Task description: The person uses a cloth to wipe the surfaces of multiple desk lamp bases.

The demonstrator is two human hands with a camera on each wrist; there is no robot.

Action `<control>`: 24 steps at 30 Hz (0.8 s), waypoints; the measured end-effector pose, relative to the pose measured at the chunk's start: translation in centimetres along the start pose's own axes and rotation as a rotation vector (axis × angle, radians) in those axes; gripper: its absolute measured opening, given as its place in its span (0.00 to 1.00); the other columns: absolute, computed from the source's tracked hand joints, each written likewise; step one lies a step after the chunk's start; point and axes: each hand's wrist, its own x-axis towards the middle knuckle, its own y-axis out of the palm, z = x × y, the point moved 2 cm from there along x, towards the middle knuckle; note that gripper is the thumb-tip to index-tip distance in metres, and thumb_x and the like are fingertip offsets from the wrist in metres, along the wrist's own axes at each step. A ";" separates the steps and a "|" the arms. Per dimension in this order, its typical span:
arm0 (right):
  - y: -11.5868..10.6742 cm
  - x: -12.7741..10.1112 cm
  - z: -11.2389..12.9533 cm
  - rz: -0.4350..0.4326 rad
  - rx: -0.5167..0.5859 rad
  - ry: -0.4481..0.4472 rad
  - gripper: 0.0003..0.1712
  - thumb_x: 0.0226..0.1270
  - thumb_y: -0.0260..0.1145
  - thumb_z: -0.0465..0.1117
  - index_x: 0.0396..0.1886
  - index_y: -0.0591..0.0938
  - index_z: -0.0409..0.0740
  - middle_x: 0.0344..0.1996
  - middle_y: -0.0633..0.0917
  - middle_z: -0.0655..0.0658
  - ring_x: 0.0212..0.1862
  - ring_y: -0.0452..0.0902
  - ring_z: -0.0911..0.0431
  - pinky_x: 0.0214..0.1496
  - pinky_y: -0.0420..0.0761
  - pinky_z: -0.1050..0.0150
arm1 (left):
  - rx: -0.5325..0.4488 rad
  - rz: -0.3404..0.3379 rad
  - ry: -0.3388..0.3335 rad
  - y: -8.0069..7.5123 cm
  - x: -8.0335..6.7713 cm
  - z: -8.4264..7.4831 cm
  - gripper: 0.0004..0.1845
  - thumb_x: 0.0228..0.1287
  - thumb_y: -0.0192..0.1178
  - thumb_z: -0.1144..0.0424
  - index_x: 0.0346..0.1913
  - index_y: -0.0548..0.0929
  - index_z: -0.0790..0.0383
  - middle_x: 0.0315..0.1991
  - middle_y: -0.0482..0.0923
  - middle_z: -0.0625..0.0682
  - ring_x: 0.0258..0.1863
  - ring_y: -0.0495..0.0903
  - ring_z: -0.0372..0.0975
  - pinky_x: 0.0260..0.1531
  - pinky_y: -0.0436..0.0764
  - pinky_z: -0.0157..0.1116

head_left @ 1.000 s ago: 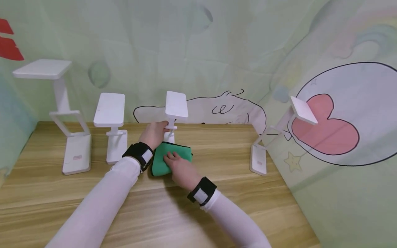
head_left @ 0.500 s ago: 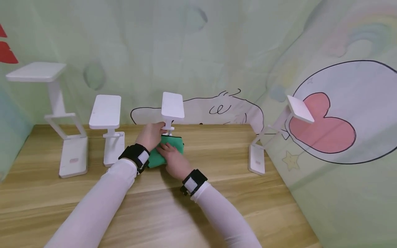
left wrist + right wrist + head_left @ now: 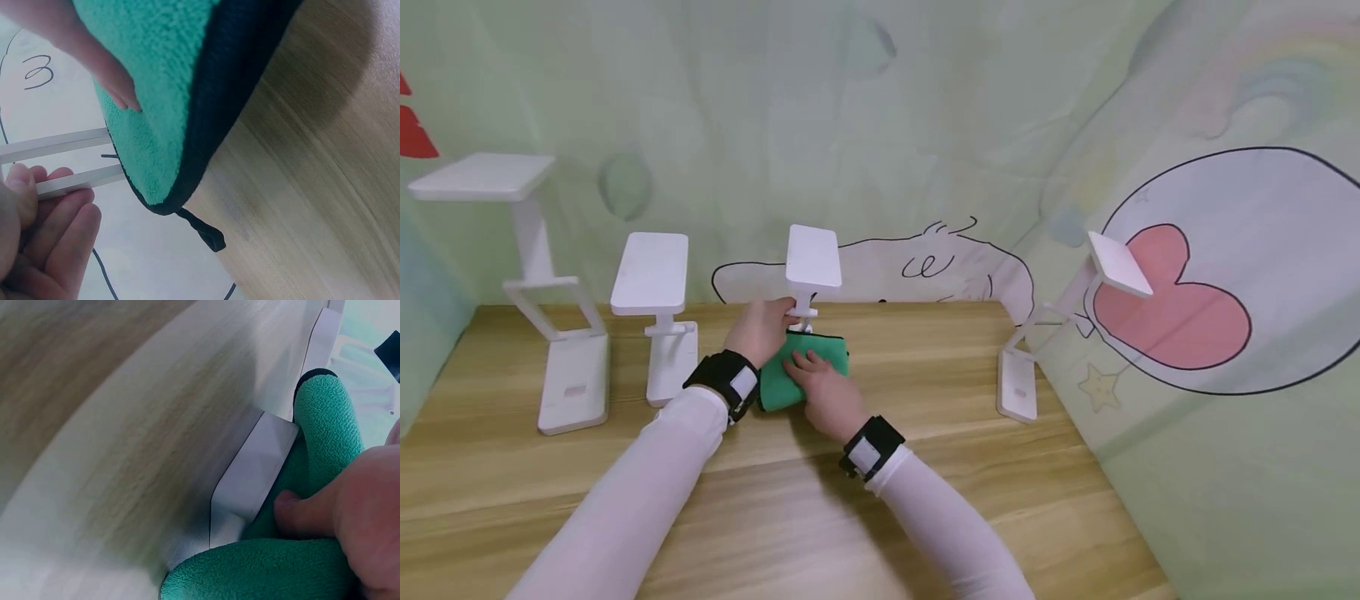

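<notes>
A small white folding desk lamp [image 3: 814, 257] stands near the table's back edge. My left hand [image 3: 762, 329] pinches one thin strut [image 3: 75, 182] of its folding arm between thumb and fingers. Over the lamp's base [image 3: 253, 469] lies a green fleecy cloth [image 3: 781, 385] with black edging and a hanging loop. My right hand [image 3: 831, 400] holds this cloth against the base, its fingers spread on top. In the right wrist view the thumb [image 3: 306, 512] presses into a fold beside the base. Most of the base is hidden under the cloth.
To the left stand two more white lamps, a tall one [image 3: 535, 233] and a shorter one [image 3: 651, 271]. Another lamp [image 3: 1116, 265] stands at the right edge of the wooden table [image 3: 760, 508]. A printed curtain [image 3: 737, 125] hangs behind.
My right hand has slid the green cloth away toward the lamp's arm, then slightly back toward me. The left hand has kept its pinch on the strut. The head view has shifted slightly.
</notes>
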 end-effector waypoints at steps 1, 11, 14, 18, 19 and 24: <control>0.1 -0.1 0.1 -0.002 -0.006 0.001 0.38 0.68 0.63 0.23 0.77 0.77 0.46 0.76 0.75 0.42 0.78 0.68 0.43 0.75 0.70 0.47 | 0.002 0.001 -0.002 0.0 -0.1 0.0 0.08 0.82 0.57 0.69 0.51 0.85 0.70 0.43 0.89 0.63 0.34 0.86 0.47 0.33 0.82 0.44; 0.0 -0.8 0.8 -0.016 -0.088 0.008 0.34 0.71 0.66 0.27 0.75 0.79 0.47 0.74 0.78 0.43 0.75 0.72 0.44 0.67 0.80 0.50 | 0.019 -0.015 0.024 0.2 -0.1 -0.1 0.07 0.80 0.60 0.69 0.50 0.85 0.70 0.42 0.90 0.63 0.39 0.90 0.52 0.37 0.86 0.47; -0.4 -1.3 1.5 -0.015 -0.135 -0.003 0.33 0.70 0.68 0.28 0.74 0.80 0.48 0.72 0.80 0.44 0.73 0.74 0.44 0.60 0.84 0.53 | 0.008 -0.025 0.019 0.3 -0.1 0.0 0.07 0.80 0.59 0.70 0.50 0.85 0.69 0.43 0.90 0.63 0.38 0.89 0.49 0.36 0.85 0.46; -0.7 -1.8 2.4 0.002 -0.144 -0.056 0.34 0.67 0.68 0.28 0.73 0.81 0.47 0.71 0.81 0.44 0.73 0.75 0.45 0.63 0.82 0.58 | -0.008 -0.017 -0.001 0.4 -0.3 0.2 0.08 0.81 0.58 0.69 0.51 0.85 0.69 0.43 0.89 0.63 0.31 0.84 0.45 0.31 0.80 0.42; -0.7 -1.9 2.6 0.011 -0.131 -0.068 0.35 0.66 0.68 0.27 0.74 0.80 0.47 0.71 0.81 0.43 0.73 0.74 0.45 0.66 0.80 0.58 | -0.007 -0.015 -0.002 0.4 -0.3 0.3 0.08 0.82 0.58 0.69 0.52 0.85 0.69 0.43 0.89 0.64 0.31 0.84 0.45 0.31 0.80 0.41; -0.7 -1.2 2.4 0.046 -0.041 -0.121 0.39 0.63 0.64 0.24 0.76 0.78 0.46 0.74 0.78 0.42 0.76 0.70 0.43 0.72 0.74 0.58 | -0.031 -0.015 0.004 0.3 -0.1 0.2 0.07 0.82 0.58 0.68 0.50 0.85 0.68 0.42 0.89 0.64 0.29 0.82 0.46 0.29 0.77 0.41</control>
